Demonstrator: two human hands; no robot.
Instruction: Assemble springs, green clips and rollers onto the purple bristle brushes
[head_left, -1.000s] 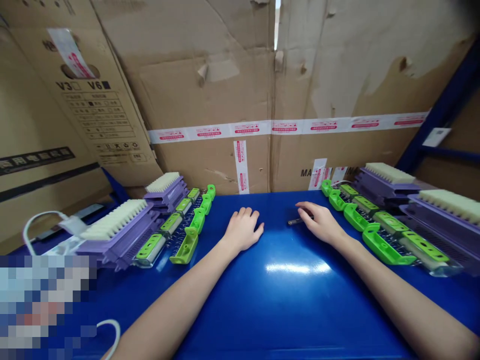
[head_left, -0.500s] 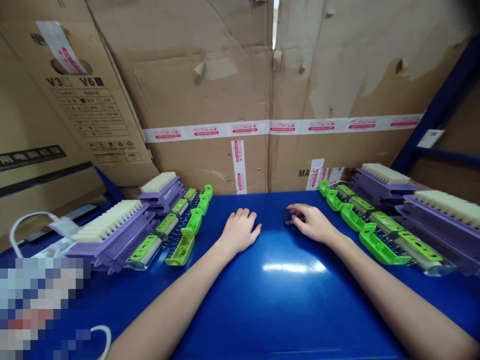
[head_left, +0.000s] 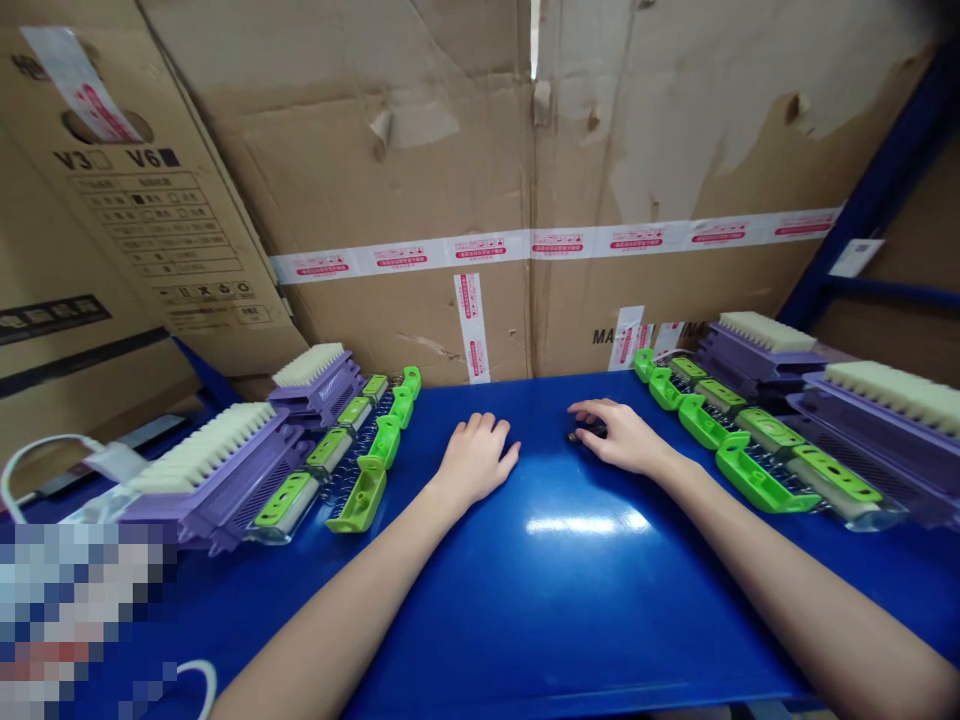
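My left hand (head_left: 474, 458) lies palm down on the blue tabletop (head_left: 525, 600), fingers stretched out and a little apart, holding nothing. Across from it, my right hand (head_left: 621, 436) rests on the table with its fingers curled over a small dark object (head_left: 574, 437). Only that object's end shows from under the thumb and fingers, and its kind cannot be made out. Green plastic brackets (head_left: 358, 508) stand in a row left of my left hand. A similar row of green brackets (head_left: 757, 482) lies right of my right hand.
Both sides hold green-topped blocks (head_left: 286, 500), small metal pieces and purple holders with pale bristles (head_left: 206, 445). Cardboard (head_left: 390, 330) walls the back edge. A white cable (head_left: 45, 440) and a plug lie at left. A blue post (head_left: 862, 190) rises at right.
The view has shifted slightly. Both hands keep nearly the same pose and place on the table, the right still curled over the small dark object.
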